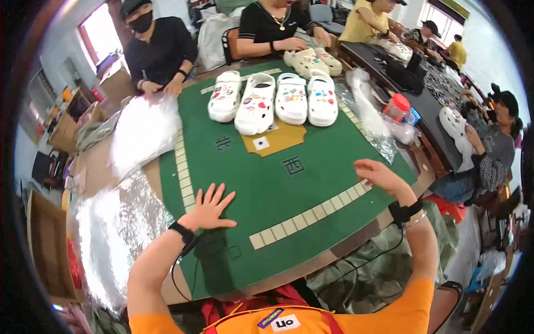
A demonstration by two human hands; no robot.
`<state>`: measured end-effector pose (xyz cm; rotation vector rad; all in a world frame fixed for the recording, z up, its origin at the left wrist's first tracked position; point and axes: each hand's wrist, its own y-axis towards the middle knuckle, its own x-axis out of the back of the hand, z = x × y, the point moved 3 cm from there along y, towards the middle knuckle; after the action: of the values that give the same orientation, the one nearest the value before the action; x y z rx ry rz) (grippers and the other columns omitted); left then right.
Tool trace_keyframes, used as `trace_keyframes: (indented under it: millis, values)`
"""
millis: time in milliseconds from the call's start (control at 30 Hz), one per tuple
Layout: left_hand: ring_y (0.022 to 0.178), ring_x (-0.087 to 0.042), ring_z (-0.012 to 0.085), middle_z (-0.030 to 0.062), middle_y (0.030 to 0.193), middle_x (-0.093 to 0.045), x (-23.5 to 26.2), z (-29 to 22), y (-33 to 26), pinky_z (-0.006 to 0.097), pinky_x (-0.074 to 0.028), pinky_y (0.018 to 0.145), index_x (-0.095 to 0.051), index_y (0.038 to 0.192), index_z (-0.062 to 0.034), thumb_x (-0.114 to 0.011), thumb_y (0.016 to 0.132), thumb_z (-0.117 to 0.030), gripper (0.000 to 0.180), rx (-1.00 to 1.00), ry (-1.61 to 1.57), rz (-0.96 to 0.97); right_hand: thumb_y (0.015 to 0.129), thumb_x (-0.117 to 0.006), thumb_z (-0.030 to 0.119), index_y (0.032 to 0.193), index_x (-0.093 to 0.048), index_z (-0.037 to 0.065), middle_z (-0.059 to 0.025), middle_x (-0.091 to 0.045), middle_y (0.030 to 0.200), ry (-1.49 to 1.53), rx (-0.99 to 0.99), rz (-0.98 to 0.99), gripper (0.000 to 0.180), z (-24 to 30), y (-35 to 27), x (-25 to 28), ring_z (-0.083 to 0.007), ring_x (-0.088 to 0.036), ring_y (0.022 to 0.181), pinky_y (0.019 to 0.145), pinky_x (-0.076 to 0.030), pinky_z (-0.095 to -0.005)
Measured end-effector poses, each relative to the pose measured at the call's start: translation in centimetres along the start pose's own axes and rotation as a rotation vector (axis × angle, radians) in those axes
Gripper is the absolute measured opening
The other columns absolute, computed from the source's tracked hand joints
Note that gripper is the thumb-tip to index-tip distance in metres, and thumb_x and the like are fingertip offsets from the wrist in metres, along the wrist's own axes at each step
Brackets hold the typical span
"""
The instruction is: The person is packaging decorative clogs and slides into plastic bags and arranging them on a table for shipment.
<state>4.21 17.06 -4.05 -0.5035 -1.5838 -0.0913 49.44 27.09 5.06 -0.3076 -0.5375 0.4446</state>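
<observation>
My left hand (210,209) lies on the green table mat (250,192) with its fingers spread and nothing in it. Over the mat's right side hovers my right hand (378,173), its fingers loosely bent and apart, empty too. Ahead of both hands stand several white clogs with coloured charms: a leftmost clog (225,99), a larger-looking one (255,106) beside it, then a clog (291,100) and a rightmost clog (322,101). Behind them sit beige clogs (307,62) near the hands of a person across the table.
Clear plastic bags (146,131) and shiny film (117,228) lie along the left edge. More plastic (370,111) is at the right, next to a red-lidded jar (396,106). People work around the table and at a dark bench (439,117) on the right.
</observation>
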Motion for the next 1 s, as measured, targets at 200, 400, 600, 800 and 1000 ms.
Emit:
trace_keyframes:
  millis: [200,400,600,800,1000]
  values:
    - [0.134,0.002,0.0363,0.0148,0.146,-0.004,0.4,-0.1,0.2,0.057,0.000,0.103,-0.010,0.141,-0.0277,-0.043,0.069,-0.075,0.092,0.038,-0.099,0.126,0.085,-0.054,0.029,0.122,-0.046,0.007,-0.0008,-0.055,0.102,0.010,0.108,-0.083,0.043,7.0,-1.4,-1.9,-0.0104,-0.051,0.088,0.072,-0.042,-0.0261]
    - [0.134,0.003,0.0343,0.0109,0.147,-0.002,0.4,-0.2,0.3,0.057,0.000,0.103,-0.009,0.141,-0.0294,-0.043,0.069,-0.075,0.091,0.049,-0.084,0.123,0.085,-0.054,0.029,0.124,-0.044,0.005,-0.0028,-0.052,0.108,-0.117,0.135,0.024,0.047,12.7,0.8,-7.1,-0.0110,-0.050,0.091,0.073,-0.041,-0.0250]
    - [0.134,0.000,0.0359,0.0133,0.147,-0.005,0.1,-0.1,0.4,0.060,-0.002,0.102,-0.011,0.141,-0.0273,-0.038,0.068,-0.079,0.094,0.037,-0.096,0.081,0.081,-0.056,0.028,0.121,-0.047,0.003,-0.0031,-0.056,0.098,-0.271,0.179,0.064,0.048,17.6,5.9,-12.8,-0.0113,-0.051,0.082,0.066,-0.041,-0.0256]
    - [0.134,0.003,0.0354,0.0117,0.147,-0.004,0.0,0.4,0.1,0.060,0.001,0.102,-0.015,0.140,-0.0276,-0.045,0.067,-0.074,0.092,0.009,-0.198,0.021,0.078,-0.059,0.026,0.111,-0.055,0.002,-0.0080,-0.061,0.087,-0.527,0.309,0.035,0.041,23.1,11.7,-13.0,-0.0119,-0.053,0.073,0.058,-0.043,-0.0251]
    - [0.133,0.002,0.0378,0.0148,0.146,-0.005,-1.3,0.7,0.2,0.061,0.002,0.101,-0.015,0.141,-0.0246,-0.043,0.069,-0.075,0.092,-0.004,-0.216,-0.014,0.073,-0.052,0.025,0.103,-0.060,0.002,-0.0214,-0.060,0.098,-0.681,0.524,-0.493,0.039,26.4,19.0,-9.3,-0.0350,-0.057,0.093,0.082,-0.044,-0.0392]
